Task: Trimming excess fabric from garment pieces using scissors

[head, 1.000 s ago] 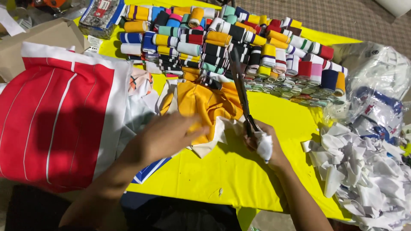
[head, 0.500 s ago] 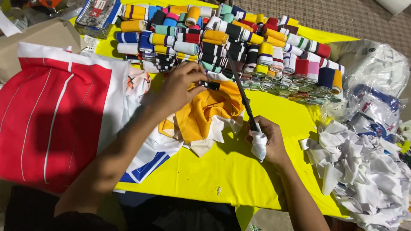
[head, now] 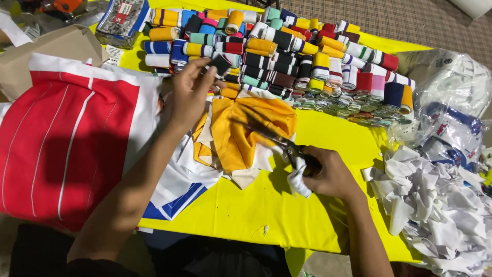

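Above the rows of folded striped bands [head: 307,56], the left hand [head: 189,92] pinches a small dark piece [head: 221,63]. The right hand [head: 328,172] is closed on scissors [head: 277,141] and a white scrap [head: 297,180], over the orange cloth [head: 246,128]. Best to point the blades away from the left forearm and keep them low on the yellow counter [head: 328,133].

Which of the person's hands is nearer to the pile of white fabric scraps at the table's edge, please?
The right. The right hand, gripping scissors, sits just beside the white scraps. The left hand is far across the table, by the rolled fabric bands.
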